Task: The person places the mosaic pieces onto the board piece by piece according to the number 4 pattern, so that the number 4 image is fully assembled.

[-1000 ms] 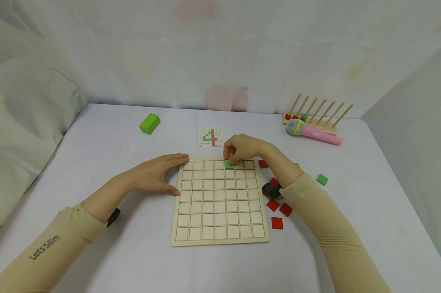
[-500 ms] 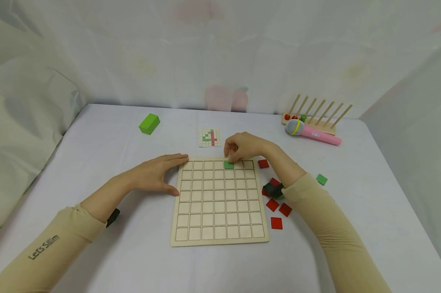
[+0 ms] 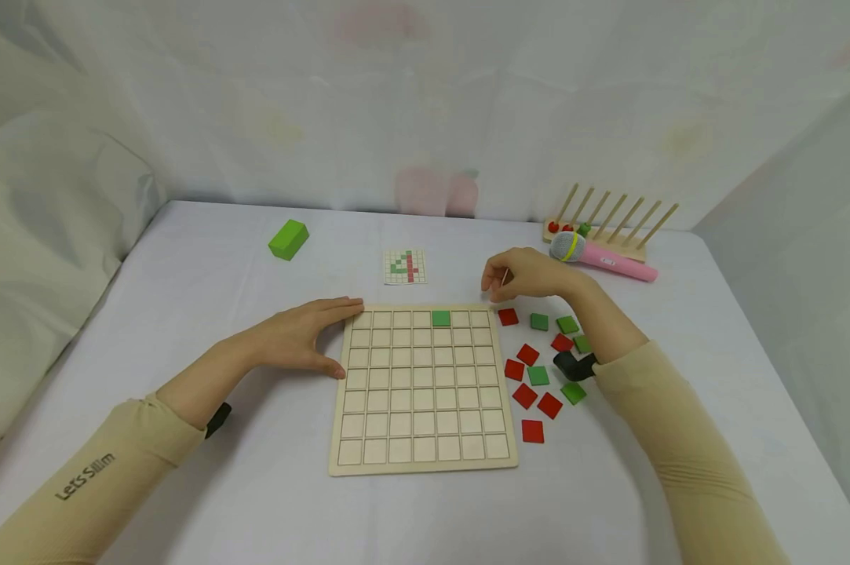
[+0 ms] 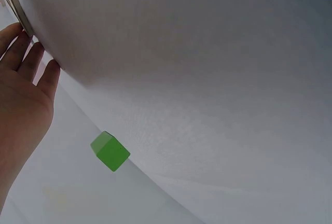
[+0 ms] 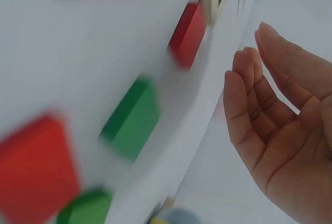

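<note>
A pale wooden grid board (image 3: 423, 390) lies flat on the table, with one green square tile (image 3: 441, 318) in its far row, right of the middle. My left hand (image 3: 293, 337) rests at the board's left edge, fingers straight and thumb apart, touching the rim. Off the board's far right corner hovers my right hand (image 3: 527, 275), its fingers loosely bent; in the right wrist view nothing is between them. Below it are a red tile (image 3: 508, 316) and a green tile (image 3: 539, 322), among several loose red and green tiles right of the board.
Behind the board lies a small pattern card (image 3: 405, 267) with a red and green design. A green block (image 3: 288, 239) stands at the back left. At the back right, a pink toy microphone (image 3: 611, 260) lies before a wooden peg stand (image 3: 625, 235).
My right hand has let go of the green tile in the board's far row and moved right, off the board. The left hand has stayed in place.
</note>
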`<state>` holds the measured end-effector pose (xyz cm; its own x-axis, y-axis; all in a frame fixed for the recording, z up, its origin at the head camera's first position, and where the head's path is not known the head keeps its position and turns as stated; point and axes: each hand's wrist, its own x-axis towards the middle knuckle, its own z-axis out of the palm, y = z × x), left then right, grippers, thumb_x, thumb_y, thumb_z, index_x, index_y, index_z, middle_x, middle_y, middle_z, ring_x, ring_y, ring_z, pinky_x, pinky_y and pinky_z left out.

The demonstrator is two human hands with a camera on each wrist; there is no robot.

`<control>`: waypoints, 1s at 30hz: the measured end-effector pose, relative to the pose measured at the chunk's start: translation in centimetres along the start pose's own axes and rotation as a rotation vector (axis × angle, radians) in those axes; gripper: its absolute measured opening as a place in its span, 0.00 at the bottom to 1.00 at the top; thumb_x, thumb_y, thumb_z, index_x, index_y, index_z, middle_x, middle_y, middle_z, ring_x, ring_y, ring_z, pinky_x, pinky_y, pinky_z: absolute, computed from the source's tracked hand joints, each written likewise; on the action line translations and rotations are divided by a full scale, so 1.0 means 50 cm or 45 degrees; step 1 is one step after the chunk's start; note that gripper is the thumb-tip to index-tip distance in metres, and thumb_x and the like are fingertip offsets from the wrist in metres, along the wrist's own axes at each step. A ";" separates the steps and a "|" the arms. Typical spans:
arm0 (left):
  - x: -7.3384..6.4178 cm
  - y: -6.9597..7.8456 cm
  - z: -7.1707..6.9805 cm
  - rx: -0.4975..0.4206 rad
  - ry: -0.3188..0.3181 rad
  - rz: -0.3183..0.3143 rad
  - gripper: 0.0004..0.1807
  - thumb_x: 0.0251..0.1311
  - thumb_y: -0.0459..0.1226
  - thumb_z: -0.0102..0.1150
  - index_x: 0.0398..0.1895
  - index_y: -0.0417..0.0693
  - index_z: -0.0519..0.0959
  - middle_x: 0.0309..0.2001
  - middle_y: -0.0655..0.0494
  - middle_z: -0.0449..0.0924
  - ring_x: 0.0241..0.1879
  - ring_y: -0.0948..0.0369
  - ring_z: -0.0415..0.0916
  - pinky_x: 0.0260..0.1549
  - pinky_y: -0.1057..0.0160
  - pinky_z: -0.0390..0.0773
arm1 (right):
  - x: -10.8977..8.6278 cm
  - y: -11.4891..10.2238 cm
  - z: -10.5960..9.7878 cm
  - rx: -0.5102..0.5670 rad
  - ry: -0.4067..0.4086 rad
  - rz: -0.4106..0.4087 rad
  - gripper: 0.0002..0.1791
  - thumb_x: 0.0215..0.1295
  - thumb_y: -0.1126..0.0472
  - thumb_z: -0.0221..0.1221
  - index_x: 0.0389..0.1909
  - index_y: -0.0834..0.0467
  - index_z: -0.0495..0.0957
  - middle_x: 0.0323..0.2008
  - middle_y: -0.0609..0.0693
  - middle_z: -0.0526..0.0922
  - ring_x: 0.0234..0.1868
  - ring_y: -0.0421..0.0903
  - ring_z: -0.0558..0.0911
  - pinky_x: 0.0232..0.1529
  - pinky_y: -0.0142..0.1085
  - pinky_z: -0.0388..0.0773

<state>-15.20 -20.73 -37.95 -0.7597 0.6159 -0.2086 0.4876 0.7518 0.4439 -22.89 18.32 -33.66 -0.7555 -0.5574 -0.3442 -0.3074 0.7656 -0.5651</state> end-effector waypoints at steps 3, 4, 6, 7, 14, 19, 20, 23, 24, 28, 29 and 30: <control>-0.001 0.000 0.001 0.000 0.004 0.006 0.59 0.41 0.59 0.76 0.77 0.50 0.58 0.78 0.50 0.56 0.77 0.47 0.54 0.75 0.43 0.58 | -0.018 0.027 -0.008 0.024 -0.001 0.015 0.08 0.63 0.62 0.64 0.42 0.56 0.81 0.37 0.51 0.84 0.41 0.46 0.82 0.43 0.36 0.78; -0.002 0.000 0.001 -0.002 0.005 0.007 0.59 0.41 0.58 0.76 0.77 0.50 0.58 0.78 0.50 0.56 0.78 0.48 0.54 0.75 0.43 0.58 | -0.024 0.035 -0.010 0.033 -0.005 0.018 0.08 0.63 0.63 0.63 0.42 0.57 0.81 0.38 0.51 0.84 0.42 0.46 0.82 0.45 0.37 0.78; -0.003 0.000 0.001 0.000 0.013 0.015 0.59 0.41 0.59 0.75 0.77 0.49 0.58 0.78 0.50 0.56 0.77 0.47 0.54 0.75 0.43 0.59 | -0.035 0.051 -0.013 0.038 -0.006 0.006 0.08 0.63 0.63 0.63 0.42 0.58 0.81 0.38 0.52 0.84 0.43 0.46 0.81 0.46 0.37 0.79; -0.003 0.000 0.001 0.002 0.013 0.018 0.59 0.41 0.59 0.75 0.77 0.49 0.58 0.78 0.49 0.56 0.77 0.47 0.55 0.75 0.43 0.59 | -0.040 0.059 -0.014 0.042 -0.008 -0.002 0.08 0.63 0.64 0.63 0.42 0.58 0.82 0.39 0.52 0.85 0.43 0.46 0.81 0.47 0.37 0.79; -0.004 0.000 0.000 -0.010 0.011 0.004 0.59 0.41 0.59 0.75 0.77 0.50 0.58 0.78 0.52 0.56 0.78 0.49 0.54 0.75 0.44 0.58 | -0.065 0.102 -0.022 0.080 -0.068 -0.005 0.08 0.63 0.65 0.63 0.43 0.57 0.82 0.40 0.53 0.85 0.42 0.46 0.80 0.45 0.34 0.79; -0.003 0.001 0.000 -0.009 0.006 -0.006 0.60 0.41 0.59 0.75 0.77 0.51 0.58 0.78 0.53 0.55 0.78 0.49 0.53 0.76 0.44 0.58 | -0.070 0.114 -0.023 0.120 -0.138 0.026 0.12 0.61 0.71 0.57 0.43 0.57 0.83 0.39 0.53 0.85 0.40 0.46 0.78 0.42 0.32 0.79; -0.003 0.001 0.000 -0.009 0.007 -0.006 0.60 0.41 0.59 0.75 0.77 0.51 0.58 0.78 0.53 0.55 0.78 0.49 0.53 0.76 0.44 0.58 | -0.071 0.115 -0.023 0.125 -0.150 0.028 0.14 0.60 0.72 0.56 0.43 0.57 0.83 0.39 0.54 0.84 0.40 0.46 0.78 0.41 0.32 0.79; -0.003 0.002 -0.001 -0.009 0.009 -0.005 0.59 0.41 0.59 0.75 0.77 0.51 0.58 0.78 0.53 0.55 0.78 0.49 0.53 0.75 0.44 0.58 | -0.072 0.119 -0.022 0.146 -0.186 0.018 0.16 0.58 0.74 0.56 0.43 0.57 0.83 0.38 0.54 0.82 0.40 0.47 0.76 0.40 0.31 0.78; -0.003 0.002 -0.001 -0.010 0.010 -0.004 0.59 0.41 0.59 0.75 0.77 0.51 0.58 0.78 0.53 0.55 0.78 0.49 0.53 0.76 0.44 0.57 | -0.073 0.120 -0.022 0.146 -0.194 0.013 0.16 0.57 0.74 0.56 0.43 0.57 0.83 0.38 0.54 0.82 0.40 0.47 0.75 0.40 0.31 0.77; -0.004 0.003 -0.001 -0.010 0.012 0.002 0.59 0.42 0.59 0.75 0.77 0.51 0.58 0.78 0.53 0.55 0.78 0.49 0.53 0.76 0.45 0.57 | -0.076 0.123 -0.020 0.143 -0.216 0.010 0.17 0.56 0.76 0.58 0.43 0.56 0.84 0.37 0.55 0.79 0.41 0.47 0.73 0.39 0.30 0.75; -0.004 0.003 -0.001 -0.008 0.013 0.002 0.59 0.42 0.59 0.75 0.77 0.51 0.58 0.78 0.52 0.55 0.78 0.49 0.53 0.76 0.44 0.57 | -0.076 0.123 -0.020 0.145 -0.220 0.014 0.17 0.56 0.76 0.57 0.43 0.56 0.84 0.38 0.55 0.79 0.41 0.48 0.73 0.38 0.30 0.75; -0.004 0.003 0.000 -0.006 0.014 0.003 0.59 0.42 0.59 0.75 0.77 0.51 0.58 0.78 0.52 0.56 0.78 0.49 0.53 0.76 0.44 0.57 | -0.077 0.123 -0.019 0.149 -0.224 0.017 0.17 0.56 0.76 0.57 0.43 0.56 0.84 0.38 0.55 0.78 0.41 0.48 0.73 0.38 0.31 0.75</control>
<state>-14.98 -20.73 -37.82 -0.7633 0.6149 -0.1982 0.4871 0.7492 0.4488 -22.42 25.47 -35.11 -0.6432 -0.6030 -0.4720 -0.2214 0.7365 -0.6392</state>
